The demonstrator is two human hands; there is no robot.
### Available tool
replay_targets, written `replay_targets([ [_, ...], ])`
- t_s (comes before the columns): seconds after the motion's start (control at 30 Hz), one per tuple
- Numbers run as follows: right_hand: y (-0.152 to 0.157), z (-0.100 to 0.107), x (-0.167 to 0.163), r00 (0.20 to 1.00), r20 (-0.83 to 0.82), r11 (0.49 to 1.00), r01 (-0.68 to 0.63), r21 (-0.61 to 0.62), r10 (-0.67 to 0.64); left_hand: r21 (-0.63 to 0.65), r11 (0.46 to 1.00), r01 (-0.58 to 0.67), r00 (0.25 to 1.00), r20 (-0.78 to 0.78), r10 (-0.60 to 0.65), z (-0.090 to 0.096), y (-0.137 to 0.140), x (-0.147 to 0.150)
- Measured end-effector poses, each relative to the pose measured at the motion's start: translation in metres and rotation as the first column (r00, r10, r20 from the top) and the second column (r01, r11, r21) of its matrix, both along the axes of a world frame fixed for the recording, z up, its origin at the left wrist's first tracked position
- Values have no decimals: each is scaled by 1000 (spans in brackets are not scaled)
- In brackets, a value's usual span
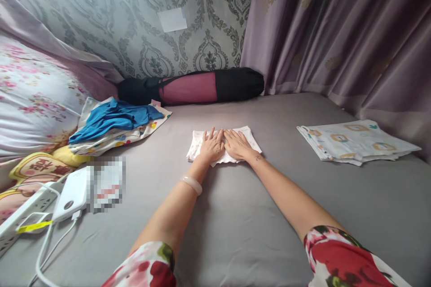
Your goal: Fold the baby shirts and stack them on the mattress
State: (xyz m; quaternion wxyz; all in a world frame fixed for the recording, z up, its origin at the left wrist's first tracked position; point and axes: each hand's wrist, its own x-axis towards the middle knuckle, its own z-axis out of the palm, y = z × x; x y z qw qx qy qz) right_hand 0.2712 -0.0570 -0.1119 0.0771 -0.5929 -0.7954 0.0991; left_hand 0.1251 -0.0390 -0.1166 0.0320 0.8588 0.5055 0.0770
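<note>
A small folded white cloth (pixel 251 139) with a faint print lies in the middle of the grey bed sheet (pixel 269 215). Flat on its left half rests my left hand (pixel 212 145), fingers spread and pointing away from me. My right hand (pixel 236 144) lies palm down on the right half, its fingers stretched out beside the left ones. Both hands touch near the cloth's middle and cover much of it. Whether the cloth is one piece or several layers stacked is hard to make out, though its left edge looks layered.
To the right is a folded white printed cloth (pixel 357 141). On the left, a blue garment (pixel 121 119) lies on patterned fabric, near a white power bank (pixel 72 193), cables and a power strip (pixel 28 215). A black and maroon roll (pixel 191 87) lies along the wall.
</note>
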Motion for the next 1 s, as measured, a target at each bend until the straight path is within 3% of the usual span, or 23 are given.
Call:
replay_targets([
  [0.23, 1, 0, 0, 1000, 9, 1000, -8, 3, 8, -44, 999, 21, 1000, 1, -21, -2, 3, -1],
  [0.33, -2, 1, 0, 1000, -17, 1000, 22, 19, -21, 48, 998, -44, 999, 23, 43, -5, 0, -1],
  [0.47, -6, 1, 1, 987, -40, 981, 157, 111, -153, 155, 976, -150, 988, 67, 141, -5, -6, -1],
  [0.63, -7, 1, 2, 975, -20, 973, 222, 65, -221, 28, 990, -141, 990, 28, 140, -1, -7, -1],
  [0.77, -6, 2, 2, 974, 6, 973, 226, 49, -226, 5, 989, -146, 989, 27, 146, 1, -7, -1],
  [1.0, -7, 2, 2, 972, -2, 972, 234, 35, -234, 160, 954, -252, 965, 122, 234, -6, -11, 0],
])
